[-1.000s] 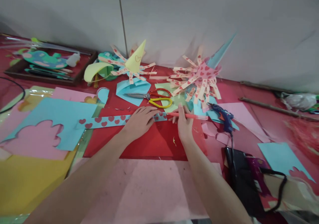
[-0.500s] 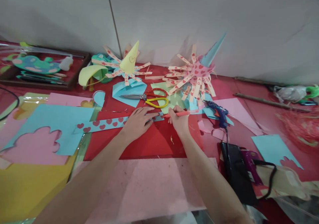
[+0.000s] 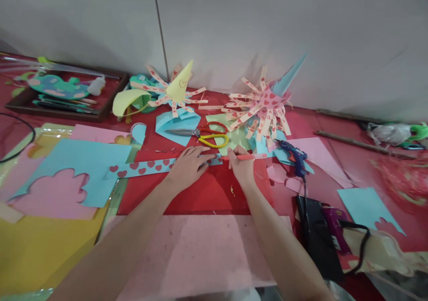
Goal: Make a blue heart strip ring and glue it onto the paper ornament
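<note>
A light blue paper strip (image 3: 144,168) with red hearts lies across red paper (image 3: 197,196). My left hand (image 3: 190,165) rests flat on the strip near its right end, fingers spread. Closed around a red-orange marker (image 3: 250,157), my right hand (image 3: 241,163) holds the marker's tip at the strip's right end. Just above the hands are scissors (image 3: 203,134) with one red and one yellow handle loop, lying over blue and green paper. A dark blue glue gun (image 3: 293,156) lies right of my right hand.
Two paper crafts with cones, one yellow (image 3: 180,84) and one blue (image 3: 288,79), stand by the wall. A dark tray (image 3: 110,98) sits back left; a blue paper sheet (image 3: 100,151) lies left. A black case (image 3: 321,238) and sticks (image 3: 364,143) are at right.
The view has shifted slightly, so the scene sits a little further right. My left hand stays on the strip; the marker's tip still meets the strip's right end.
</note>
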Action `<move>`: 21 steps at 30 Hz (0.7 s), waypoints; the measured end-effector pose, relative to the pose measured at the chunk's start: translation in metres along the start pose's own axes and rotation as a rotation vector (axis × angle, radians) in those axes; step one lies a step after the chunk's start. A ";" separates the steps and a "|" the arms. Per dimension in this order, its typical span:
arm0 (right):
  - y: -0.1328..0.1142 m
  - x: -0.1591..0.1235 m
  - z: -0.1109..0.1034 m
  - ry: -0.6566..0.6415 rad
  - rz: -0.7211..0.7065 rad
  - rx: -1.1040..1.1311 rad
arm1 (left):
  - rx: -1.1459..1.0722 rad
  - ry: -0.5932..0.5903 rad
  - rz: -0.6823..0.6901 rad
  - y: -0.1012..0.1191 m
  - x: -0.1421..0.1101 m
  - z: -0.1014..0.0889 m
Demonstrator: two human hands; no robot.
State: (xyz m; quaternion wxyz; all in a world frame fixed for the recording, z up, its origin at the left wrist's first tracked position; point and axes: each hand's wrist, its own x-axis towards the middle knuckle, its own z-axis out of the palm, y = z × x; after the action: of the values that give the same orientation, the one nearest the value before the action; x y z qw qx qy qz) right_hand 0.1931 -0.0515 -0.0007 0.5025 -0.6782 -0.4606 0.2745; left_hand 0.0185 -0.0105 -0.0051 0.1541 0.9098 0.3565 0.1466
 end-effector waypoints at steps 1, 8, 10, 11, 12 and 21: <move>0.001 0.000 0.000 0.001 -0.002 0.000 | -0.002 0.002 0.001 0.000 0.000 0.000; 0.006 0.000 0.001 0.024 -0.021 -0.033 | -0.003 0.007 0.000 -0.001 0.000 0.002; 0.006 -0.001 0.002 0.034 -0.021 -0.027 | 0.004 0.010 0.001 -0.001 0.000 0.003; 0.006 -0.001 0.002 0.039 -0.027 -0.027 | 0.005 0.010 0.001 -0.001 0.000 0.003; 0.006 -0.001 0.002 0.045 -0.035 -0.030 | 0.005 0.009 0.000 -0.001 0.000 0.002; 0.009 0.001 0.001 0.120 0.043 0.209 | -0.003 0.012 0.007 0.000 0.000 0.000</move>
State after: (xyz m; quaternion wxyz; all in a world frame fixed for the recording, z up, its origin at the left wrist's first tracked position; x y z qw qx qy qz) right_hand 0.1960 -0.0505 -0.0093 0.5910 -0.6471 -0.3840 0.2908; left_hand 0.0181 -0.0106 -0.0052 0.1528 0.9100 0.3539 0.1529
